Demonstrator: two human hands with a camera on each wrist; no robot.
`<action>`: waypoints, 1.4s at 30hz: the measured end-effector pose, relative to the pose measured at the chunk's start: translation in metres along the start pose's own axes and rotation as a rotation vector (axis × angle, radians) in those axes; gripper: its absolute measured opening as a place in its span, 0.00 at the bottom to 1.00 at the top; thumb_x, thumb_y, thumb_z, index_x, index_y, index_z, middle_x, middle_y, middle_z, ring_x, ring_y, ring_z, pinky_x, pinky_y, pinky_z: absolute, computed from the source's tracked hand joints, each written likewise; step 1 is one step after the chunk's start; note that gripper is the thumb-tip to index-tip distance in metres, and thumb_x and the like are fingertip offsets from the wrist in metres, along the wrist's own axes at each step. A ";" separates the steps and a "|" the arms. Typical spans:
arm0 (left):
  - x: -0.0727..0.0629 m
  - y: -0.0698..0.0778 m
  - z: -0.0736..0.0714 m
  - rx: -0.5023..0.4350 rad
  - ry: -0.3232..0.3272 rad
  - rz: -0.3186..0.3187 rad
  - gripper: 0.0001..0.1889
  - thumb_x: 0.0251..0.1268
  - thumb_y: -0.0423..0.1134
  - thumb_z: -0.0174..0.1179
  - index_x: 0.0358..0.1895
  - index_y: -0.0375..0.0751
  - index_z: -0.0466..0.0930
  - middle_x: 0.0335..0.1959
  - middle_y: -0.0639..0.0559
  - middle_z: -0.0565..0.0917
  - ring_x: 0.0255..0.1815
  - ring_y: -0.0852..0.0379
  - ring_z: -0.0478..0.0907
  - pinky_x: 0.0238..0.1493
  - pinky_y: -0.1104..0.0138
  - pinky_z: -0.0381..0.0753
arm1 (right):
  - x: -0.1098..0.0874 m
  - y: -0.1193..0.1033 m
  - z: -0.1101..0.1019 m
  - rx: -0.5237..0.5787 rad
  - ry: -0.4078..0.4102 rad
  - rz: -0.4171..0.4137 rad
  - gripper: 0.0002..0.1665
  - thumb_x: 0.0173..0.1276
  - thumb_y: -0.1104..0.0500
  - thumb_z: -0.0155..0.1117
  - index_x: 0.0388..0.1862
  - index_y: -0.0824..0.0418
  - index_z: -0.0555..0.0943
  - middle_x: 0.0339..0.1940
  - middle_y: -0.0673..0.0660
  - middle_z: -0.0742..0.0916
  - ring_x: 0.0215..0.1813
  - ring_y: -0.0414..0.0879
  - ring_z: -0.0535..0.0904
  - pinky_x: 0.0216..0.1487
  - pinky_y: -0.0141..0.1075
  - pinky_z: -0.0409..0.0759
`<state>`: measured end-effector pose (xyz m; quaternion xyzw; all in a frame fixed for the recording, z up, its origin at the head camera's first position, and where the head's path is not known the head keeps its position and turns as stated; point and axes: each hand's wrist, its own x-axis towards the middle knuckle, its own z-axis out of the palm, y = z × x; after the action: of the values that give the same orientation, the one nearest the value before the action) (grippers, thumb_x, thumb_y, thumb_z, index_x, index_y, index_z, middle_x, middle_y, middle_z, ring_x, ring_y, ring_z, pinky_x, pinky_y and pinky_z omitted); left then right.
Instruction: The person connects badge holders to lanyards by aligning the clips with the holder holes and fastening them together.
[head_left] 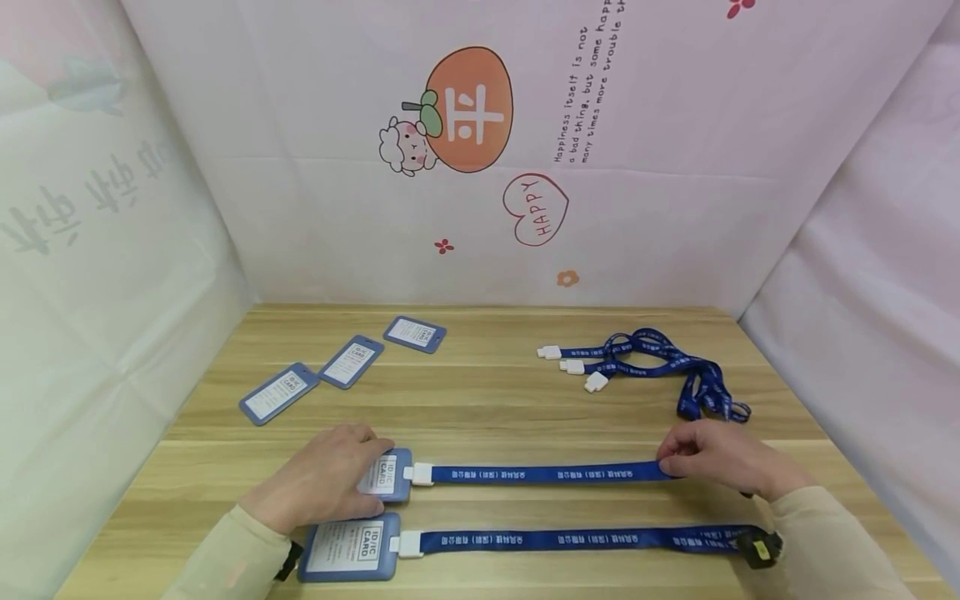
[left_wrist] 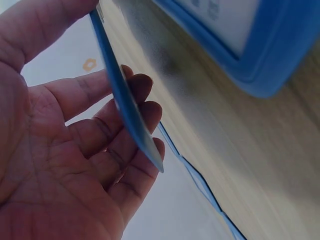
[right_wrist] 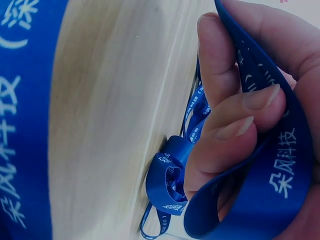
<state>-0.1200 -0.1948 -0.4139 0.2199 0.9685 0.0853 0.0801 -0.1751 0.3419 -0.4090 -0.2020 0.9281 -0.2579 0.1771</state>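
Note:
My left hand grips a blue ID card holder by its edges, thumb on one side and fingers on the other. A white clip joins that holder to a blue lanyard, stretched straight across to the right. At its far end my right hand pinches the strap between thumb and fingers. In the right wrist view the looped strap passes through the curled fingers. The left wrist view shows the card holder edge-on, tilted off the table. Below, a second card holder lies with its lanyard laid out straight.
Three loose card holders, one of them in the middle, lie at the back left of the wooden table. Several blue lanyards with white clips lie bunched at the back right. White printed cloth walls in the table.

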 end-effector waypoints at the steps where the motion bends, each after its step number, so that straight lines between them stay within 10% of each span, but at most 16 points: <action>1: 0.000 0.000 0.000 -0.001 -0.004 -0.004 0.39 0.51 0.56 0.78 0.66 0.42 0.81 0.57 0.46 0.83 0.58 0.47 0.79 0.65 0.47 0.78 | 0.000 0.000 0.001 -0.001 0.001 0.000 0.06 0.72 0.47 0.70 0.41 0.46 0.88 0.36 0.40 0.88 0.36 0.34 0.79 0.36 0.31 0.77; 42: 0.002 -0.002 0.001 -0.007 -0.062 -0.059 0.40 0.48 0.56 0.80 0.66 0.43 0.81 0.56 0.47 0.82 0.54 0.50 0.78 0.63 0.48 0.79 | 0.006 -0.005 0.009 0.042 -0.031 -0.010 0.07 0.71 0.51 0.71 0.42 0.51 0.88 0.36 0.43 0.88 0.34 0.35 0.77 0.34 0.30 0.75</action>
<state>-0.1220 -0.1955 -0.4159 0.1934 0.9713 0.0795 0.1135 -0.1753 0.3314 -0.4146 -0.2070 0.9186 -0.2752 0.1942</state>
